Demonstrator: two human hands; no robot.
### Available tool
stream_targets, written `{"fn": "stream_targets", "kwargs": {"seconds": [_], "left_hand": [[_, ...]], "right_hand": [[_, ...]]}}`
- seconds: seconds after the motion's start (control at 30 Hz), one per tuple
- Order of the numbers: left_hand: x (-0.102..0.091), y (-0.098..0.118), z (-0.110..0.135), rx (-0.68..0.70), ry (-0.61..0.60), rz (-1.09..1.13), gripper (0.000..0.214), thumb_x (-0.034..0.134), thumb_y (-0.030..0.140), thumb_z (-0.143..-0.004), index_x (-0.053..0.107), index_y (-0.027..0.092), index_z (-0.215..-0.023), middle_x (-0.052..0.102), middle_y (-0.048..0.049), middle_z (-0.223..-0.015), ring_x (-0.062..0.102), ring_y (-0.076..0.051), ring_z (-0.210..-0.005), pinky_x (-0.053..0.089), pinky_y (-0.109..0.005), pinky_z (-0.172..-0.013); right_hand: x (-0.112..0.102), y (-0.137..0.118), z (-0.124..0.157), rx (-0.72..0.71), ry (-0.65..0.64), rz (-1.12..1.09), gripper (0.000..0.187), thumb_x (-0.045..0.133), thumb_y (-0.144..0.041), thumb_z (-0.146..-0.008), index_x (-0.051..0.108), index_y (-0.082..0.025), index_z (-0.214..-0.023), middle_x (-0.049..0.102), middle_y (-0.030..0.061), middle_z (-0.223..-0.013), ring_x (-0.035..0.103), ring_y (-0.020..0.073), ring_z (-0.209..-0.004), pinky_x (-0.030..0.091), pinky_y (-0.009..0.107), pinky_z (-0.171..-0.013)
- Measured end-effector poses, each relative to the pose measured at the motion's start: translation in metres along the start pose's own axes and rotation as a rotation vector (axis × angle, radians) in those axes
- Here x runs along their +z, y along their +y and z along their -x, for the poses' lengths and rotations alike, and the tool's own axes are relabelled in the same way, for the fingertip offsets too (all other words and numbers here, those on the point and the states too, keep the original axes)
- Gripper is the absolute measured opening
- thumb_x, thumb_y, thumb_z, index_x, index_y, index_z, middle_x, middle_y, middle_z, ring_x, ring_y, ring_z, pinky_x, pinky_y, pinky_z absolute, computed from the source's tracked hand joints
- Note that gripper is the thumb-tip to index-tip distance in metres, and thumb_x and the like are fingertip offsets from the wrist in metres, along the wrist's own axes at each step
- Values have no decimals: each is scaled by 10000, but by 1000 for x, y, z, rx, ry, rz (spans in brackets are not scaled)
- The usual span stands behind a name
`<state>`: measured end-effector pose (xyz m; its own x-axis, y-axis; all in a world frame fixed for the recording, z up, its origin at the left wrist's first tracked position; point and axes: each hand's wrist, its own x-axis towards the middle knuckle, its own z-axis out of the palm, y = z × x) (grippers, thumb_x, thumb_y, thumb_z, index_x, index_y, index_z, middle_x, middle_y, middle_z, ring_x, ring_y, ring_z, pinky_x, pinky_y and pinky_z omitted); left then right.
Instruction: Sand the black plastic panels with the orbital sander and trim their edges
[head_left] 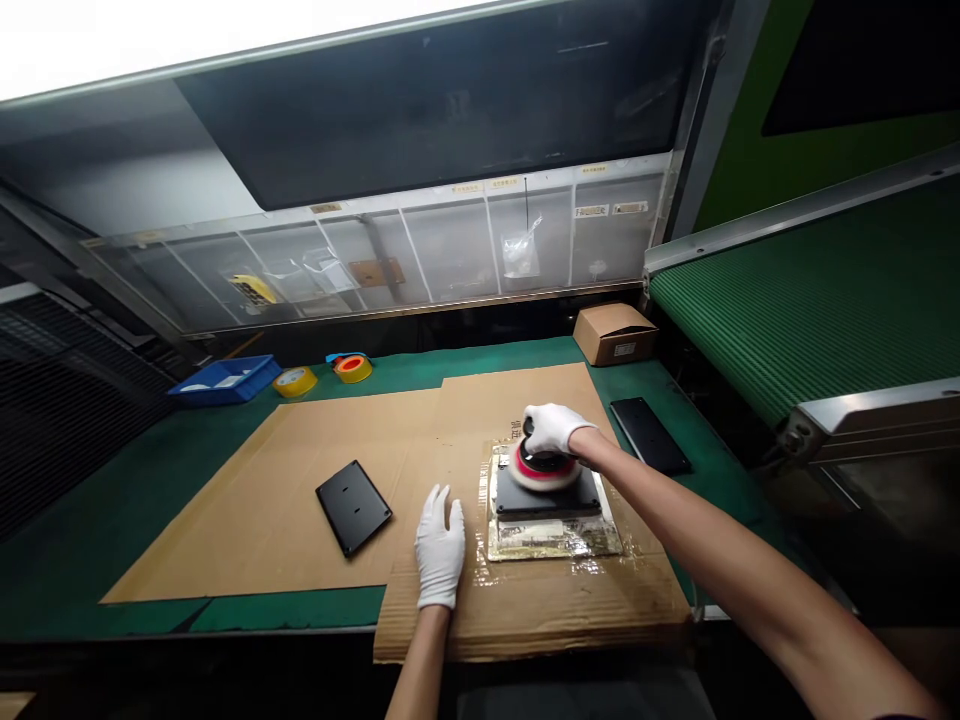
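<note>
Orbital polisher [545,468] with a white pad and a red ring is sitting on a black panel [547,497], just past 12 o'clock from me, and I am gripping its top with my white-gloved right hand [551,428]. That hand is clamped on the tool, with the fingers curling over its housing, though I cannot tell whether the pad is spinning. The panel is lying on a shiny, wrinkled film-covered sheet [555,545], which is resting on corrugated cardboard [540,610]. My white-gloved left hand [441,545] is lying open on the cardboard, just beside that sheet, holding nothing and well apart from my right hand. A second black panel [353,507] is lying on the cardboard at 11 o'clock, and a third black panel [649,436] is sitting on the green work-table mat [60,560] at 1 o'clock, just past the cardboard's edge. Farther out, a blue plastic tray [223,380] is standing at the mat's back edge around 10 o'clock, with a yellow tape roll [295,381] and an orange-centred tape roll [352,368] lying beside it. A small cardboard box [615,333] is sitting at 1 o'clock, and a green conveyor belt [810,280] is running along at 2 o'clock.
</note>
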<state>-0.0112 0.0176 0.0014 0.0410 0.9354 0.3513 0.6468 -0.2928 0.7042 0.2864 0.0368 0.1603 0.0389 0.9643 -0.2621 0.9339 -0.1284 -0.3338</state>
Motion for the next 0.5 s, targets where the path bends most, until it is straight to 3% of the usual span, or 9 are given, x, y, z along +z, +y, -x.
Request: {"fn": "stream_targets", "kwargs": {"seconds": [0.17,0.27,0.5], "left_hand": [[-1,-1,1,-7,7,9,440,480,425,-961,651,162,-1269,608,-166,-1419,559,-302,-1346,393,-504,-1209],[-1,-1,1,-5,12,9,441,474,425,-962,650,159,-1266,614,-169,-1411,561,-305,-1340,395,-513,-1206],[0,2,0,-9,26,28,445,475,424,-957,645,155,-1268,617,-171,-1406,565,-298,-1337,396,-505,-1207]], "right_hand": [[7,-40,-19,-97,-32,3,653,755,-394,-700,665,-244,-1329,760,116,-1117,723,258,-868,477,281,-584],[8,-48,-21,-115,-28,4,659,745,-387,-708,656,-229,-1342,759,129,-1110,722,261,-861,476,283,-587],[2,-12,-2,-23,36,28,495,678,-366,-743,670,-253,-1225,746,107,-1103,713,279,-918,483,296,-638]]}}
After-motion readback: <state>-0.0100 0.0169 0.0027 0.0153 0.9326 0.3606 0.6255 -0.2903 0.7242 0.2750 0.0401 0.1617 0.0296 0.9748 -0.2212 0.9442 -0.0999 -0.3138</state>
